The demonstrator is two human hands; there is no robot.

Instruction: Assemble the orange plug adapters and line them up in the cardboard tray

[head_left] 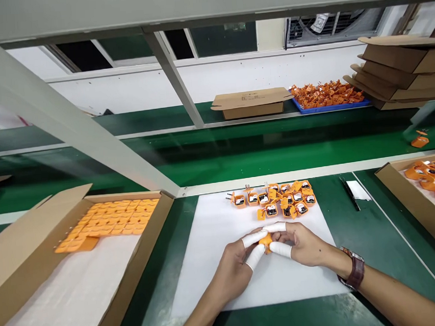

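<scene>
Between my two hands, over a white sheet (216,261), is a small orange plastic case (266,242). My left hand (235,267) pinches it from the left with thumb and forefinger. From the right, my right hand (299,242) grips the same case with thumb and fingers. White finger cots cover several fingertips. Just beyond my hands, a cluster of open orange cases (270,210) lies at the far side of the sheet, with white and black parts and wires showing inside. The underside of the held case is hidden.
At left, an open cardboard box (135,266) holds rows of orange cases (114,218). Another box (419,204) of cases stands at right, near a black pen (350,194). On the shelf are a blue tray (325,109) of orange parts and stacked cartons (411,72).
</scene>
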